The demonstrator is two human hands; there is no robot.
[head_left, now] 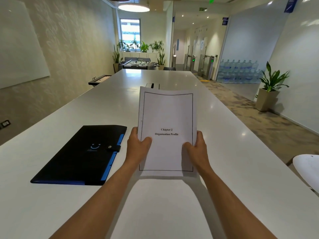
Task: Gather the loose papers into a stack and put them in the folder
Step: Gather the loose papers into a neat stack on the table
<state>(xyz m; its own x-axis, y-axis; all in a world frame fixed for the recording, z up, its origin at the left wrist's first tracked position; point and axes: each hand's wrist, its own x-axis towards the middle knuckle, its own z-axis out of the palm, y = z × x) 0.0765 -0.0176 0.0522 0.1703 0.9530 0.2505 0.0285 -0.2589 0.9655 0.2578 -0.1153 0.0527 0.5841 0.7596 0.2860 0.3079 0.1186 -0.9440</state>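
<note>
I hold a stack of white papers (167,114) upright above the white table (224,135); its top sheet reads "Chapter 2 Organization Profile" inside a black border. My left hand (138,145) grips the stack's left edge and my right hand (196,147) grips its right edge, thumbs on the front. The stack's bottom edge hangs just above the tabletop. A black folder (81,154) with blue tabs and a snap strap lies closed and flat on the table to the left of my left hand.
A white chair back (307,169) stands at the table's right edge. A cable box (152,85) sits in the tabletop behind the papers. A potted plant (271,90) stands on the floor to the right, a foosball table (138,63) at the far end.
</note>
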